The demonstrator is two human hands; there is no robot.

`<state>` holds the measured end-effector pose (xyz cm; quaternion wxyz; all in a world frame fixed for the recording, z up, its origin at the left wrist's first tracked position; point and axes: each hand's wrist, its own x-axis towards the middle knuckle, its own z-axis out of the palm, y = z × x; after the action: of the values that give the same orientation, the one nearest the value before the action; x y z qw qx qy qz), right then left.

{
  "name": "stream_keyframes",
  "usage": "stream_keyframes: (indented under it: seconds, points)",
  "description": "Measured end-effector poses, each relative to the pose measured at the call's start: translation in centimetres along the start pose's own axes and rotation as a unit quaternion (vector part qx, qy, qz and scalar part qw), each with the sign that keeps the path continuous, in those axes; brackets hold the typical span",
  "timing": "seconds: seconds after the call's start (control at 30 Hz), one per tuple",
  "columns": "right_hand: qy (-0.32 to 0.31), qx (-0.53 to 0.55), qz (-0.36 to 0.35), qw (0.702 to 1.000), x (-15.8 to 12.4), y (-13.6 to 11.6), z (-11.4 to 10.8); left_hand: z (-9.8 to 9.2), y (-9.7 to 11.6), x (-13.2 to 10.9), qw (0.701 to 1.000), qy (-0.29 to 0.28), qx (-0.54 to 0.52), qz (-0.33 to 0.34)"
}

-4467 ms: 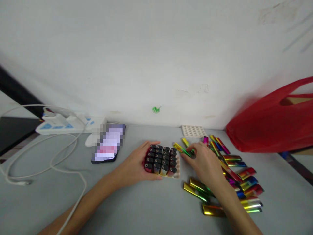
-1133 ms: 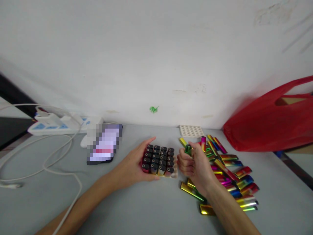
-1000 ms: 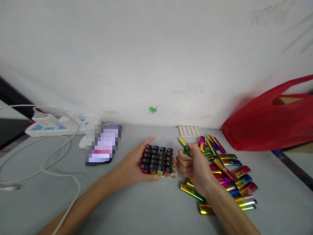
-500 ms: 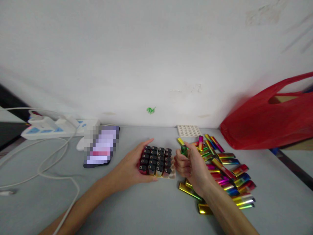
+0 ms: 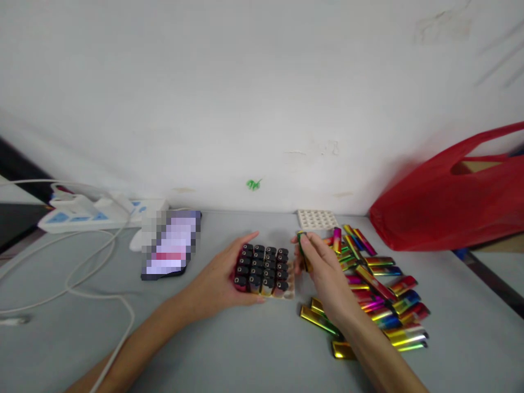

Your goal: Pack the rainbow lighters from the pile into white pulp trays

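Observation:
My left hand (image 5: 219, 278) wraps round the left side of a pale holed tray (image 5: 290, 292). Upright lighters (image 5: 262, 267) with black tops fill most of its rows, while the right-hand column of holes is bare. Just right of the tray, my right hand (image 5: 323, 267) grips one shiny green-and-gold lighter (image 5: 303, 251), held roughly upright between thumb and fingers. Beside and under that forearm lies a loose pile of metallic lighters (image 5: 374, 278) in red, gold, blue, purple and green. The forearm hides part of this pile.
A second pale holed tray (image 5: 317, 219) lies by the wall. To the right stands a red bag (image 5: 446, 196). On the left are a phone (image 5: 172, 245), a power strip (image 5: 102, 215) and white cables (image 5: 118, 297), one crossing my left forearm.
In my right hand the lighter has turned more upright, and the fingers have shifted their grip on it. My left hand and the tray stay in place.

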<state>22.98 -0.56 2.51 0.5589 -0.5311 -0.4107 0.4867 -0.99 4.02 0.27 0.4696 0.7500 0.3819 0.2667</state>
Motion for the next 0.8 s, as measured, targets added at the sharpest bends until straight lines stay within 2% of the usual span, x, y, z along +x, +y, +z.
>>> stream_keyframes:
  seconds: [0.1,0.23,0.4,0.8]
  points:
    - [-0.014,-0.068,-0.052,0.996,0.2,0.0,-0.4,0.0,0.0,0.0,1.0,0.004,0.001,0.001]
    - [-0.058,-0.11,-0.073,0.99,0.5,0.5,-0.8,0.0,0.1,-0.1,1.0,0.005,-0.004,0.004]
    - [-0.02,-0.184,-0.12,0.975,0.6,1.2,-1.0,0.1,0.1,-0.2,1.0,0.008,0.003,0.004]
    - [-0.022,-0.256,-0.168,0.952,0.0,0.0,-1.0,0.1,-0.1,-0.1,1.0,0.009,-0.003,0.006]
